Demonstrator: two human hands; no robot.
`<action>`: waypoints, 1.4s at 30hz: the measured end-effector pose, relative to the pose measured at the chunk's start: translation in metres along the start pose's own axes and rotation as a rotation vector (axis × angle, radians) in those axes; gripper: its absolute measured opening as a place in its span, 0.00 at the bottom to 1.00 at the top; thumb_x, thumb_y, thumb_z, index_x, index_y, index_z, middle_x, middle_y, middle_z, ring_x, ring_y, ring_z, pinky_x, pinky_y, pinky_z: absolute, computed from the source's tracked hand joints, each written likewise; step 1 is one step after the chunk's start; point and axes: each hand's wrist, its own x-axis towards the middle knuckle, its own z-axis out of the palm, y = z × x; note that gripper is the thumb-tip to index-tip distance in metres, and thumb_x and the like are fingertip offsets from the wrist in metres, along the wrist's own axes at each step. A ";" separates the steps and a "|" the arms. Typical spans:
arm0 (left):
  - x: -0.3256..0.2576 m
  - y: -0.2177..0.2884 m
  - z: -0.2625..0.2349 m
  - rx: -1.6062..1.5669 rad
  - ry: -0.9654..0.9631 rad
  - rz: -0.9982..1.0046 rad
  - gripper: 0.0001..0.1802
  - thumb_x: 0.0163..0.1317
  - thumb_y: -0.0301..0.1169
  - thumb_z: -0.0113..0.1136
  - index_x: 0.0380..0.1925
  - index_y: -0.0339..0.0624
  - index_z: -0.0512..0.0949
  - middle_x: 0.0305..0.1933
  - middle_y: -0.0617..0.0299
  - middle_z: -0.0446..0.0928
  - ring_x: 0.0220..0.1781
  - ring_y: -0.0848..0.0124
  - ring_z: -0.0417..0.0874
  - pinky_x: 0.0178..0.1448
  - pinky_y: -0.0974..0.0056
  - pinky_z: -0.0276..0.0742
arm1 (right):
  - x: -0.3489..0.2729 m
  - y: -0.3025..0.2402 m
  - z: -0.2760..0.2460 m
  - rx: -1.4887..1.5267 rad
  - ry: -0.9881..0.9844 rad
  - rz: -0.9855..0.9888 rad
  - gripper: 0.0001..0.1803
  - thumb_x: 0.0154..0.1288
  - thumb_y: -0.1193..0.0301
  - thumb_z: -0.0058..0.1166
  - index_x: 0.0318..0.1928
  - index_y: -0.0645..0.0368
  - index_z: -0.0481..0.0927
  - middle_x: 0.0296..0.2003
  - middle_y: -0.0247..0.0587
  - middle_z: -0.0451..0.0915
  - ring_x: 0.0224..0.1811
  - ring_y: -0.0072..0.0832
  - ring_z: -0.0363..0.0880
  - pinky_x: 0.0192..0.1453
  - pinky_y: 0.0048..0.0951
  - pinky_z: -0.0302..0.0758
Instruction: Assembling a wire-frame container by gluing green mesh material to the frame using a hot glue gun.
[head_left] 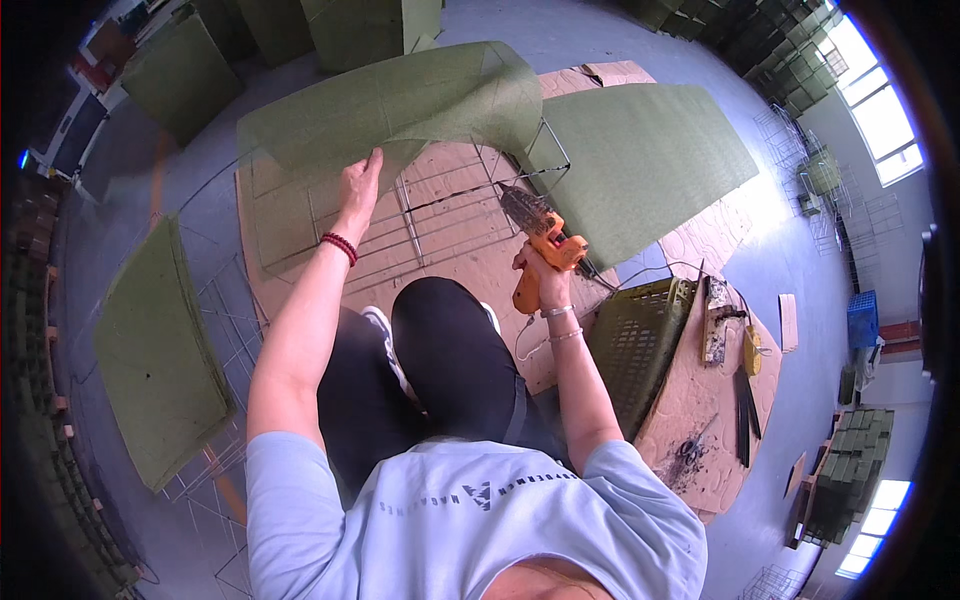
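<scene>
The left hand point(358, 185) presses flat, fingers spread, on the green mat point(400, 105) to pin it over the wire frame point(420, 225) far ahead. The right hand point(540, 280), grip closed on the orange glue gun point(545, 245), aims its nozzle at the frame's right side.

Grey floor point(640, 30) carries cardboard sheets point(470, 255); on cardboard: wire frame point(420, 215), green felt panel point(640, 160). Another green panel point(155, 355) lies left, over wire racks.

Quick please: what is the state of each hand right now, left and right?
Left hand: open, pressing flat on the green fabric sheet.
Right hand: closed on the orange glue gun.
</scene>
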 end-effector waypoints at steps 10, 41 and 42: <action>0.003 -0.006 0.001 -0.034 0.018 0.043 0.29 0.61 0.51 0.48 0.13 0.37 0.63 0.15 0.71 0.56 0.22 0.79 0.55 0.24 0.66 0.53 | -0.006 -0.002 0.008 -0.031 -0.022 0.038 0.06 0.55 0.77 0.52 0.34 0.63 0.71 0.24 0.36 0.73 0.26 0.25 0.74 0.32 0.26 0.72; 0.001 -0.004 -0.005 0.011 0.012 0.052 0.31 0.61 0.53 0.48 0.12 0.37 0.63 0.13 0.69 0.57 0.20 0.78 0.57 0.24 0.64 0.53 | 0.006 0.002 -0.008 0.050 0.132 -0.050 0.04 0.57 0.74 0.51 0.31 0.61 0.71 0.21 0.34 0.73 0.23 0.22 0.72 0.28 0.22 0.70; 0.001 -0.003 -0.004 0.011 0.011 0.052 0.31 0.61 0.53 0.48 0.12 0.37 0.63 0.13 0.69 0.57 0.20 0.78 0.57 0.24 0.64 0.53 | 0.006 0.002 -0.009 0.049 0.133 -0.051 0.04 0.57 0.74 0.51 0.31 0.61 0.71 0.21 0.34 0.73 0.23 0.22 0.72 0.28 0.22 0.70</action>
